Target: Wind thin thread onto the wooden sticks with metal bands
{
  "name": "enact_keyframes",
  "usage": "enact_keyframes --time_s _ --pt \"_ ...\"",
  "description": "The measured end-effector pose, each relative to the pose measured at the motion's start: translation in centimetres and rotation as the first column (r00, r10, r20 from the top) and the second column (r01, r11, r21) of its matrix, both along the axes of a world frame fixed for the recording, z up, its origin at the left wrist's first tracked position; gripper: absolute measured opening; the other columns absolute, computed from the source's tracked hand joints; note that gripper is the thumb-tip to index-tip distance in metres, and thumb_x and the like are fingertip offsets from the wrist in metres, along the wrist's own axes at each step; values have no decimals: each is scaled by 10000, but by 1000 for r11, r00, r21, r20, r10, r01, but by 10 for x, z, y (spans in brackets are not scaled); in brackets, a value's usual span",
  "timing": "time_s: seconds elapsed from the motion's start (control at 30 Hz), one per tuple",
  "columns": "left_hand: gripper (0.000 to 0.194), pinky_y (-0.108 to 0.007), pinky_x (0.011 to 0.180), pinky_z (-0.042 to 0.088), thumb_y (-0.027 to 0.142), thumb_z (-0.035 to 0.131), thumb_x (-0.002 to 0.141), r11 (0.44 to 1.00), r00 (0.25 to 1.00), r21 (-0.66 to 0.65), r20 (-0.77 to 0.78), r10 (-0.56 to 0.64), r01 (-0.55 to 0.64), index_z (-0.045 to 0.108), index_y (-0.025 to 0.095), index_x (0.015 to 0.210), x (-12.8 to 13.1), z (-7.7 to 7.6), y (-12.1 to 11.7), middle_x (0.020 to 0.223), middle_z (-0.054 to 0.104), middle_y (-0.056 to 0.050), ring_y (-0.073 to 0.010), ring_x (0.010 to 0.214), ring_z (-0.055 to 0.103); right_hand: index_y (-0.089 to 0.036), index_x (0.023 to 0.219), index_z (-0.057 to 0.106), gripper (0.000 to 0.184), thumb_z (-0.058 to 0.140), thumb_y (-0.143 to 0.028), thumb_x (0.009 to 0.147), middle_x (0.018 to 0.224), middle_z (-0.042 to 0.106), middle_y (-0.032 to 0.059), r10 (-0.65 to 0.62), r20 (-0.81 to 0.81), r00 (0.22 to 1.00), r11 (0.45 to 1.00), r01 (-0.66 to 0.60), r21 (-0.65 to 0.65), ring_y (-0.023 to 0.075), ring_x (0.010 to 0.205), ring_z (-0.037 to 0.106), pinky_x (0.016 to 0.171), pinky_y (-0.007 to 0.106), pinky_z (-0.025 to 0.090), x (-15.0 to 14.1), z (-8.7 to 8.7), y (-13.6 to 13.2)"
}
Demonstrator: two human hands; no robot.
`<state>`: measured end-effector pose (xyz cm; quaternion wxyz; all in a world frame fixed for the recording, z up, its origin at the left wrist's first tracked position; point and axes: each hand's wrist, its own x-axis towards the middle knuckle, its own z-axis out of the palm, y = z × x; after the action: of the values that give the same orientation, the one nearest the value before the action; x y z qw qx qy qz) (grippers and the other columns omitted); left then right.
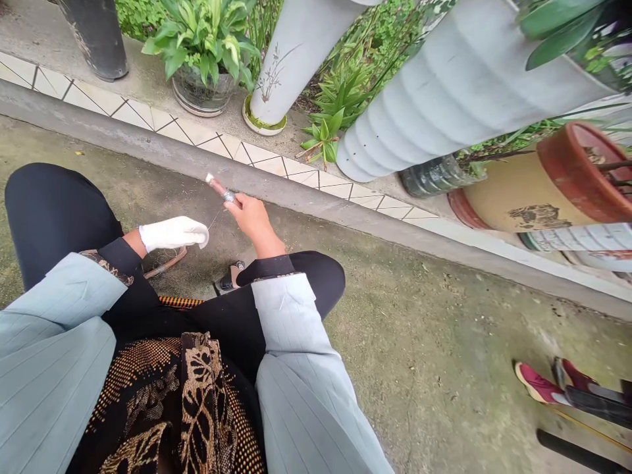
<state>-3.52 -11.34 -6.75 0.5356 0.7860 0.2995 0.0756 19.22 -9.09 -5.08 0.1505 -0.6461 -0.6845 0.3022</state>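
Observation:
My left hand [175,234] wears a white knitted glove. Its fingers are curled together, and a thin strand [214,220] runs from near the fingertips toward my right. My bare right hand [251,220] is closed around a short brownish stick [217,187] with a white tip. Silvery wire or thread [228,196] is wound round the stick just beside my fingers. Below the gloved hand, partly hidden by it and my leg, lies a curved brown rod or hoop [168,262] with fine loose strands near it.
A low tiled ledge [197,135] runs across in front of me, bearing a leafy potted plant [205,92], tall grey planters [434,92] and a tan-and-red pot [528,187]. At lower right, another person's red shoes [538,383] stand on the concrete ground [419,329].

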Motion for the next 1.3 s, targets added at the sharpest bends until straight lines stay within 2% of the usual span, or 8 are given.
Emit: enact_keyframes --time_s 0.13,0.37,0.47,0.63,0.77,0.93,1.13,1.3 --pt "408 -213 702 434 466 442 879 989 991 121 -92 95 -84 681 135 873 -7 8 3 824 690 -25 -127 710 566 -196 891 688 189 599 -362 880 852 672 51 405 273 873 907 -344 -243 158 762 552 641 264 323 -14 -8 -8" --pt "340 -209 598 411 411 468 846 971 973 134 -90 213 -200 660 132 829 -18 0 13 714 653 -24 -118 623 526 -190 899 696 164 642 -316 808 617 530 -58 650 -387 654 480 -748 -458 81 585 465 591 223 329 -16 1 -17" --pt "356 -215 530 399 449 487 865 966 967 -26 -5 255 -256 635 130 806 -14 -6 12 631 596 -28 -106 539 486 -155 874 652 215 620 -361 823 643 538 -45 476 -556 681 665 -692 -279 73 576 464 583 215 357 -7 14 -15" --pt "406 -227 528 423 503 460 906 955 969 -213 91 228 -205 635 144 830 -5 -16 7 574 544 -24 -116 525 490 -162 847 570 346 629 -501 816 637 497 -42 15 -726 688 986 -130 -103 62 521 402 519 200 337 11 16 -4" --pt "353 -225 514 403 454 498 893 957 982 -247 73 175 -152 648 138 839 -3 -22 4 655 612 -45 -105 522 475 -168 829 566 334 581 -501 858 635 496 -39 -146 -666 732 989 96 -110 60 502 389 506 195 341 17 4 7" --pt "344 -237 704 459 434 469 901 989 992 83 -6 124 -123 674 158 891 0 -12 -2 866 714 -43 -147 728 613 -174 898 667 256 573 -412 882 709 613 7 -138 -164 977 989 128 -68 115 610 514 599 236 383 15 -1 12" --pt "350 -261 690 428 356 398 910 798 941 599 -300 155 60 705 189 907 -2 -1 -4 856 733 -47 -188 770 653 -228 987 714 232 587 -391 882 969 700 87 207 415 886 975 -154 -160 203 851 593 683 285 358 -2 -4 1" --pt "353 -279 672 424 335 404 899 638 863 769 -339 375 25 717 189 973 -12 10 2 831 729 -68 -214 777 666 -199 834 713 156 630 -331 827 710 589 -9 611 117 783 740 -514 -434 119 651 462 606 257 275 -11 -13 -6"
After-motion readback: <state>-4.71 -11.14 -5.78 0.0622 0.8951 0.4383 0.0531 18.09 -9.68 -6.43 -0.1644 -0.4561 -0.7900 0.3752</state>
